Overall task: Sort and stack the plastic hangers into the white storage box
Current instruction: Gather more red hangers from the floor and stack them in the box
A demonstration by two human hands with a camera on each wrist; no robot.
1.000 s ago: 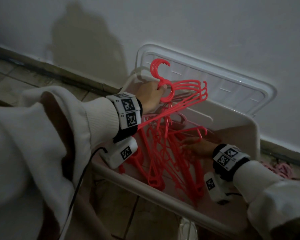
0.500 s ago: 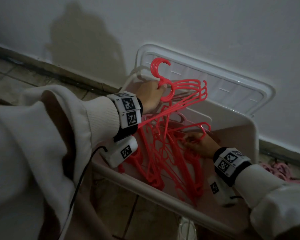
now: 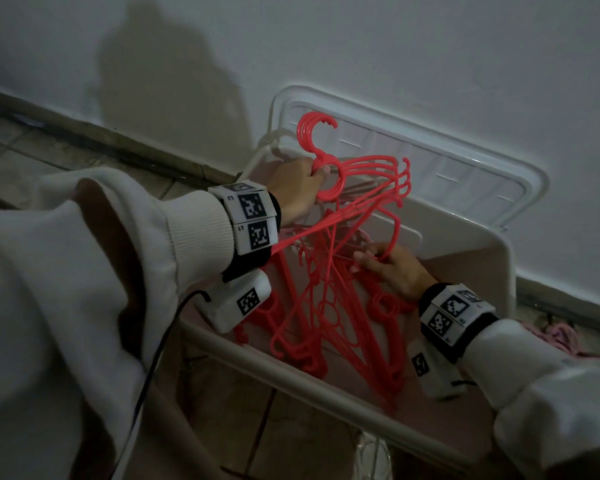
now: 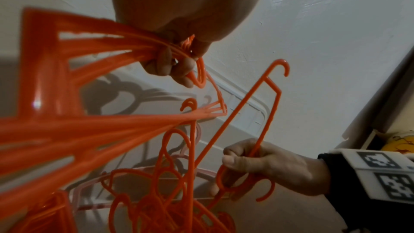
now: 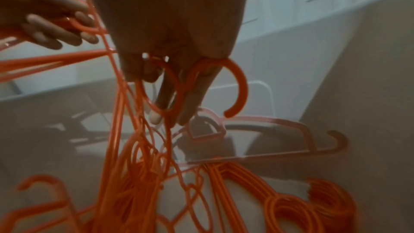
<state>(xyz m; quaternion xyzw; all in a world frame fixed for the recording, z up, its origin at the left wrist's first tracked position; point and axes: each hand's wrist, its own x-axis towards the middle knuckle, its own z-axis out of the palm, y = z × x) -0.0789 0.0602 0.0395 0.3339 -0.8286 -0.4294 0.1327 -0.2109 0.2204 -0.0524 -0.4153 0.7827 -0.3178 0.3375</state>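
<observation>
While the left hand (image 3: pixel 298 188) grips a bunch of red hangers (image 3: pixel 368 174), the right hand (image 3: pixel 394 268) pinches 1 hanger (image 4: pixel 253 118) in the white box (image 3: pixel 499 258).

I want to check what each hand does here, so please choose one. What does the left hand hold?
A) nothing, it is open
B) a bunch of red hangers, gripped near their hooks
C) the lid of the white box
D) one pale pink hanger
B: the left hand has its fingers curled round a bunch of red hangers just below their hooks, raised above the white storage box.
</observation>
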